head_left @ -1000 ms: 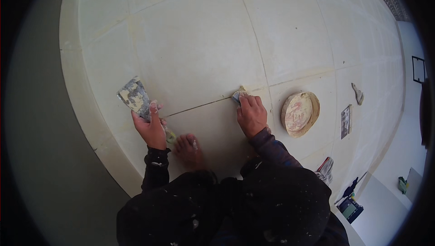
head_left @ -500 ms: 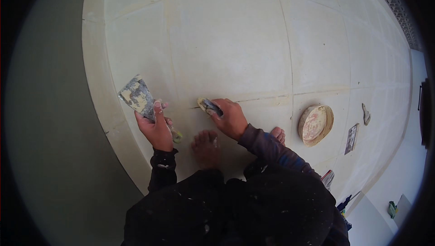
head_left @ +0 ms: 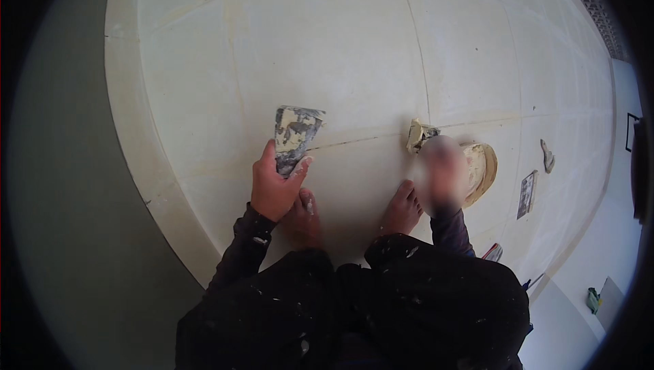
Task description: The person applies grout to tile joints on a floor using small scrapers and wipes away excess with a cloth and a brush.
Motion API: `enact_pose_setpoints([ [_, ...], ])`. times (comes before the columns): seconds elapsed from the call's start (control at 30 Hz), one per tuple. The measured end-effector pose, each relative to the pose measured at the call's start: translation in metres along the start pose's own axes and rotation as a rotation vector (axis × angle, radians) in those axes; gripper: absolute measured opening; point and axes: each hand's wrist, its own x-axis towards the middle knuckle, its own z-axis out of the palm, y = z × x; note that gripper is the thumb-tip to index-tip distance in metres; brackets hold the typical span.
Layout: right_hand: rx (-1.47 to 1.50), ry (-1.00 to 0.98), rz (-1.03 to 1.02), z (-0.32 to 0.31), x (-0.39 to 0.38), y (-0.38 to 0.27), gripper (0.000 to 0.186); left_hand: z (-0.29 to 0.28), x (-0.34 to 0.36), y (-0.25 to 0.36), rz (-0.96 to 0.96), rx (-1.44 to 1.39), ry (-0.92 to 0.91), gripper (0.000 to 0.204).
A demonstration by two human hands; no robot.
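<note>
My left hand (head_left: 274, 185) grips a wide putty-smeared trowel (head_left: 294, 135), blade pointing up over the pale tiled floor. My right hand (head_left: 443, 174), blurred by motion, holds a small scraper (head_left: 419, 134) loaded with cream grout, its tip on the dark tile joint (head_left: 354, 141) that runs between the two tools. My bare feet (head_left: 402, 208) rest on the tile just below the joint, between my dark sleeves and trousers.
A round dish of cream grout (head_left: 482, 166) sits just right of my right hand. Further right lie a small rag-like lump (head_left: 547, 155) and a flat printed packet (head_left: 526, 194). A grey wall (head_left: 75, 234) borders the tiles on the left; a tile edge strip runs along it.
The view has shifted so the grout dish now lies beside my right hand. My right hand has moved right along the joint with the scraper; my left hand has raised the trowel upright.
</note>
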Motion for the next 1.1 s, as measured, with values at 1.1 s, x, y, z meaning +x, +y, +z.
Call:
enact_pose_setpoints([
  [1.1, 0.118, 0.062, -0.014, -0.032, -0.026, 0.005, 0.020, 0.127, 0.063, -0.018, 0.017, 0.558, -0.129, 0.048],
])
